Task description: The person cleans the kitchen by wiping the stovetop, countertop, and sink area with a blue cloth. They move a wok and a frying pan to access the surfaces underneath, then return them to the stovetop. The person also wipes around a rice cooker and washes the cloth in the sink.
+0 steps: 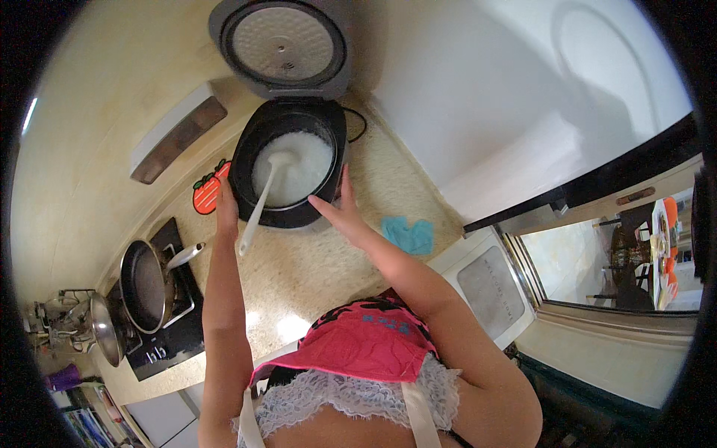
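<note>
A black rice cooker [280, 217] stands on the stone-look counter with its lid [283, 47] raised. White rice [305, 162] lies in its pot, and a white rice paddle [260, 210] rests with its head in the rice and its handle over the front rim. My left hand [226, 204] lies against the cooker's left side; its fingers are partly hidden. On the right front side is my right hand [341, 210], thumb at the rim and fingers along the outer wall. Whether either hand bears any of the cooker's weight, I cannot tell.
A red fruit-shaped mat [206, 195] lies left of the cooker. Farther left, a frying pan [147, 285] sits on a black cooktop [168, 353], beside a metal lid or pan [107, 329]. A blue cloth [411, 235] lies to the right. A power cord [364, 124] loops behind the cooker.
</note>
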Available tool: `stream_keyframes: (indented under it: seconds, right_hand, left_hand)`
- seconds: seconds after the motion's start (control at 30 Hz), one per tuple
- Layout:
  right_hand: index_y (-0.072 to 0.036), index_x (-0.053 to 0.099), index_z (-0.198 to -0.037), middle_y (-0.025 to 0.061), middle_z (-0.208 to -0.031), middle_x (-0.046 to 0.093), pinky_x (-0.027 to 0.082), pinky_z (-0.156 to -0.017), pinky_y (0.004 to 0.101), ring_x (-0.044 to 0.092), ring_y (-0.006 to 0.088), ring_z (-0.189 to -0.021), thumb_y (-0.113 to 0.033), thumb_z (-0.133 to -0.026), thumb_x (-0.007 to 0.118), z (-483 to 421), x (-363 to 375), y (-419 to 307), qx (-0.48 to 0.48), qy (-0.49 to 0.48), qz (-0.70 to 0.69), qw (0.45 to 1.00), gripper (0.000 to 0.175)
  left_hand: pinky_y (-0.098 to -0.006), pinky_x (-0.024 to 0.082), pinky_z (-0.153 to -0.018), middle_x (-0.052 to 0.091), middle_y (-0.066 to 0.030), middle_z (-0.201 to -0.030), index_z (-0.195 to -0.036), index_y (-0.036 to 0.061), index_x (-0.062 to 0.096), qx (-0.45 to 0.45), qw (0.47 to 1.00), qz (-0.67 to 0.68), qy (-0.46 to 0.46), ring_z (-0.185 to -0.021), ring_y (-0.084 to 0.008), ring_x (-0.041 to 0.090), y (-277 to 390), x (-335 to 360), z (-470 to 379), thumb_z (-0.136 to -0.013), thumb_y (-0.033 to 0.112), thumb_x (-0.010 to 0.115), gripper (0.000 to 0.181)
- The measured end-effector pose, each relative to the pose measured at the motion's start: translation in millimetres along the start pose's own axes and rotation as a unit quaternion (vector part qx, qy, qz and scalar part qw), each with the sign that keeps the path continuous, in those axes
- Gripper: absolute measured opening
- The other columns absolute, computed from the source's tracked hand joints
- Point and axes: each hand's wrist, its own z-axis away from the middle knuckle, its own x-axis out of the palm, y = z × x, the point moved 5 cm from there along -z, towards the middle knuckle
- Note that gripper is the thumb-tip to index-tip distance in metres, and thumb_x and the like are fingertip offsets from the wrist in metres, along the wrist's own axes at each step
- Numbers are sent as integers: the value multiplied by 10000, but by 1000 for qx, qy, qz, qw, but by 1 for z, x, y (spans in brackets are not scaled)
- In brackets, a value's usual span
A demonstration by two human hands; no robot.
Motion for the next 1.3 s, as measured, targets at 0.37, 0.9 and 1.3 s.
stream_keyframes:
  seconds: [0.37, 0.9, 1.3]
  right_hand:
    - [-39, -97, -1508, 216, -1577, 2, 55, -1175, 398, 10, 338, -1460, -465, -934, 554, 57, -19, 17, -59, -145, 53, 986, 966]
    - [-69, 366, -1439, 126, -1503, 345, 219, -1145, 464, 304, 301, -1396, -265, -948, 482, 18, -89, 83, -241, -237, 556, 759, 541]
    - [-153, 257, -1503, 84, -1567, 220, 129, -1192, 404, 224, 285, -1434, -386, -1002, 367, -222, -16, 81, -184, -256, 622, 717, 564]
  left_hand:
    - [-306, 198, -1140, 377, -101, -1491, -1447, -36, 327, -18, 994, 82, 72, -1369, -210, 345, -49, -26, 139, -1011, 513, 325, 701]
    - [-331, 148, -1168, 252, -85, -1557, -1504, 40, 227, 3, 990, 65, 122, -1423, -210, 243, -38, -21, 184, -1035, 475, 216, 640]
    - [-347, 171, -1166, 278, -102, -1541, -1500, 43, 246, -18, 971, 174, 163, -1410, -219, 275, -36, -16, 186, -1039, 455, 217, 618]
